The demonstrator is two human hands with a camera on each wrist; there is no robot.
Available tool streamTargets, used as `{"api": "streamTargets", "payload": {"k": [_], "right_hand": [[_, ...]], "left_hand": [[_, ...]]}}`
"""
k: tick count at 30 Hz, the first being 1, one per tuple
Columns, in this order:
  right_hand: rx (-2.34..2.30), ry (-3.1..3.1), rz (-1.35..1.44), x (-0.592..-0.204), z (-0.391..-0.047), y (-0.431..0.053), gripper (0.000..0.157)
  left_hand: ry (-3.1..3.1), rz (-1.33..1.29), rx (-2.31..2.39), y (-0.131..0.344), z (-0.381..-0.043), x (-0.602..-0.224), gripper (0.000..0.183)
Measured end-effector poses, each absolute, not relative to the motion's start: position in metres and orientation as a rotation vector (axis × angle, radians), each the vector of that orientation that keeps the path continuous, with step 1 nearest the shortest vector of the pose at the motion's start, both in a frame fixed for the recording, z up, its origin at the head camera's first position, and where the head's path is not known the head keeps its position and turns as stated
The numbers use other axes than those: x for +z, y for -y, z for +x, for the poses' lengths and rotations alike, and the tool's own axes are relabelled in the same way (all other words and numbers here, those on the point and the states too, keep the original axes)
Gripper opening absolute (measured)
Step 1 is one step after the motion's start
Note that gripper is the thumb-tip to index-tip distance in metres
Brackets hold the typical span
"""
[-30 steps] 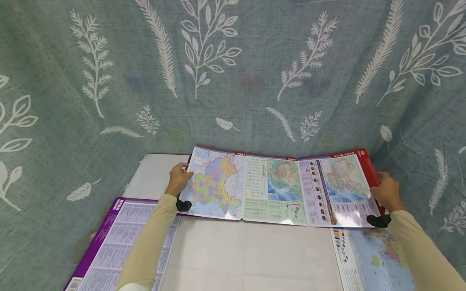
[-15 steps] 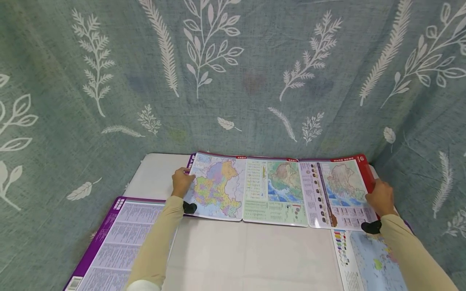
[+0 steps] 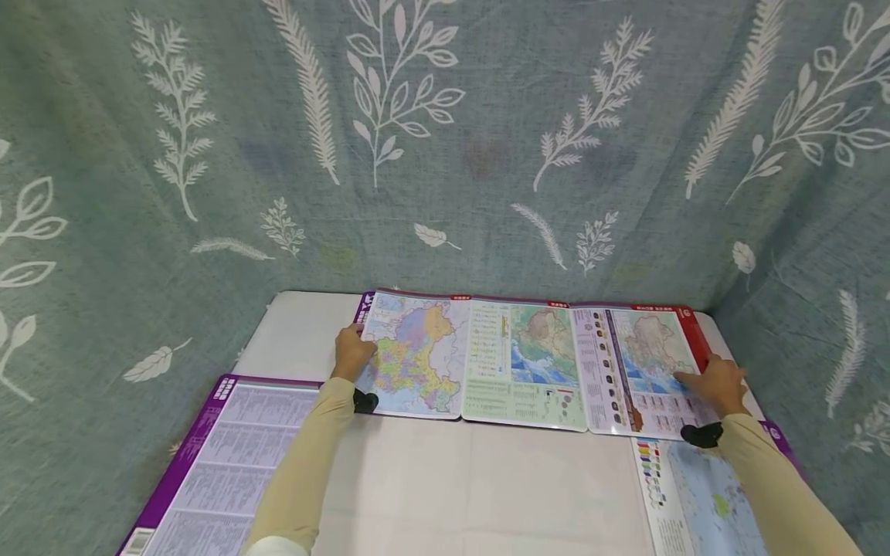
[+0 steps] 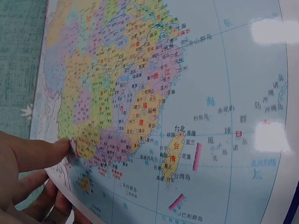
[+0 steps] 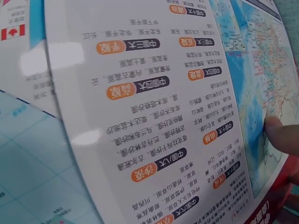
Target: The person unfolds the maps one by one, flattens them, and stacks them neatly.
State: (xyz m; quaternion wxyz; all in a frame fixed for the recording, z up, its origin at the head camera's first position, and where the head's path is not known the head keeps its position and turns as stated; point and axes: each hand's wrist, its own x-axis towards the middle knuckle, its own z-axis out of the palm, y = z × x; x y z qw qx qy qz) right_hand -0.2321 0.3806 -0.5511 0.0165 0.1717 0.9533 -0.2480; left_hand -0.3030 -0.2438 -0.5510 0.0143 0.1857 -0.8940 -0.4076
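Observation:
A three-panel folding map [image 3: 524, 363] lies spread along the table's back edge, upside down to me. My left hand [image 3: 353, 354] pinches its left edge. In the left wrist view the thumb lies on the coloured provinces while the other fingers curl behind the sheet. At the opposite end my right hand [image 3: 718, 382] holds the red-bordered side, its thumb on the printed face next to the relief map. The right wrist view shows that thumb [image 5: 280, 135] on top, with more fingers partly cut off at the red border.
A purple-edged printed sheet [image 3: 229, 455] lies at the left, partly under my left sleeve. A world map [image 3: 709, 494] lies at the right beneath my right forearm. The white table [image 3: 480, 486] meets a leaf-patterned green cloth [image 3: 445, 154] behind.
The folding map's raised outer ends have come down flatter. My right hand has moved left and down, its thumb farther onto the panel. My left hand has shifted slightly right and down.

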Motion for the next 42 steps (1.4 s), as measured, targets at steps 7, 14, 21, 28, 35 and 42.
{"api": "streamTargets", "payload": {"k": [7, 14, 21, 28, 35, 42], "right_hand": [[-0.880, -2.846, 0.550, -0.556, -0.224, -0.377, 0.079], [-0.961, -2.838, 0.469, -0.548, -0.222, -0.374, 0.080], [-0.956, -2.858, 0.390, -0.542, -0.224, -0.370, 0.072], [-1.009, -2.895, 0.333, -0.528, -0.224, -0.354, 0.062], [-1.121, -2.891, 0.356, -0.520, -0.222, -0.336, 0.054], [-1.203, -2.911, 0.327, -0.580, -0.247, -0.360, 0.056]], "left_hand": [[2.746, 0.585, -1.272, 0.243, -0.300, -0.553, 0.053], [2.721, 0.472, -1.238, 0.247, -0.295, -0.544, 0.043], [2.768, 0.449, -1.226, 0.259, -0.294, -0.538, 0.043], [2.825, 0.422, -1.259, 0.271, -0.287, -0.531, 0.042], [2.859, 0.391, -1.334, 0.280, -0.278, -0.525, 0.039], [2.909, 0.409, -1.333, 0.286, -0.275, -0.517, 0.041]]}}
